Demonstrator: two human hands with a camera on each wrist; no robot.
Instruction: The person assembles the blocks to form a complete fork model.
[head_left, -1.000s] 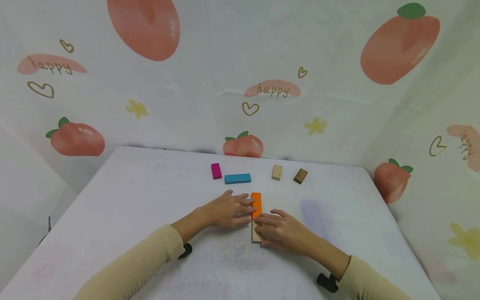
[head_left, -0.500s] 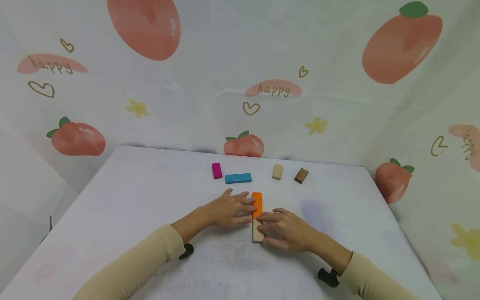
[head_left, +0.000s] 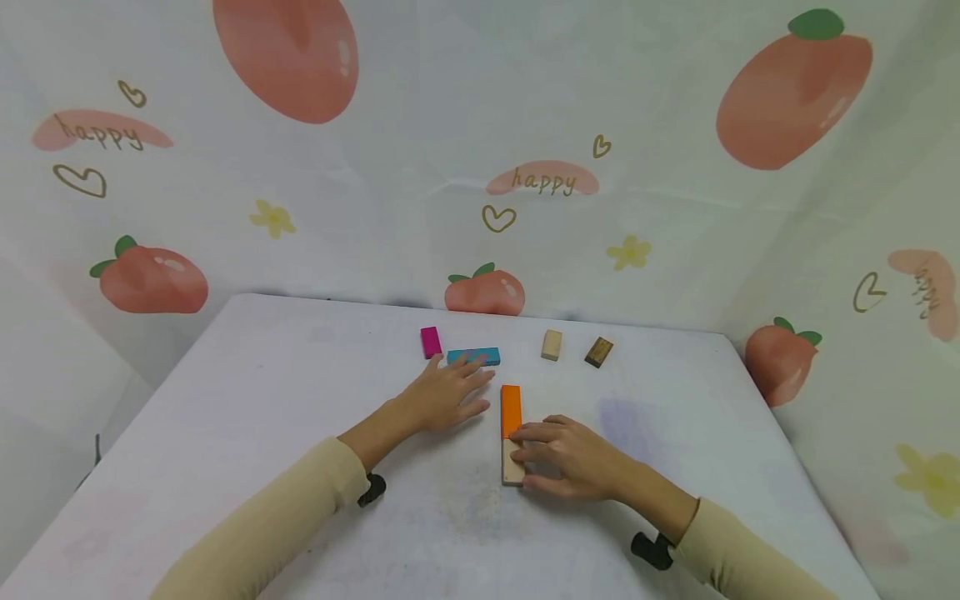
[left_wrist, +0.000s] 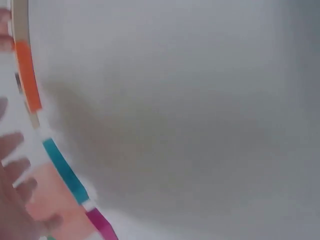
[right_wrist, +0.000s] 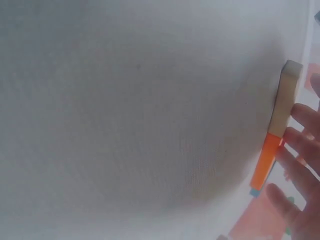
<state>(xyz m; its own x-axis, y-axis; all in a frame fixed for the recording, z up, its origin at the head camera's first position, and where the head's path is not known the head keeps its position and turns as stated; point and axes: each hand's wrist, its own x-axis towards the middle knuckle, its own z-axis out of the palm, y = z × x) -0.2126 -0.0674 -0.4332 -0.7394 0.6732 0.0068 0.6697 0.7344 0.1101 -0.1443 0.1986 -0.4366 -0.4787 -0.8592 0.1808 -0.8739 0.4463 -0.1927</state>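
Observation:
An orange block [head_left: 511,410] and a natural wood block [head_left: 513,463] lie end to end in one line on the white table. My right hand [head_left: 573,461] rests along their right side, fingertips touching around the joint, fingers relaxed. In the right wrist view its fingertips [right_wrist: 292,134] sit right at the wood block. My left hand [head_left: 442,393] hovers with spread fingers and holds nothing. Its fingertips overlap the blue block [head_left: 487,356] in the head view. Close to its outermost finger stands the magenta block [head_left: 430,342].
Toward the back right of the table [head_left: 315,358] lie a small pale wood block [head_left: 551,344] and a dark brown block [head_left: 599,352]. Behind the table hangs a white cloth [head_left: 420,108] printed with peaches.
My left hand has left the orange block and moved back and slightly left, toward the blue block. My right hand stays by the two joined blocks, which have not moved.

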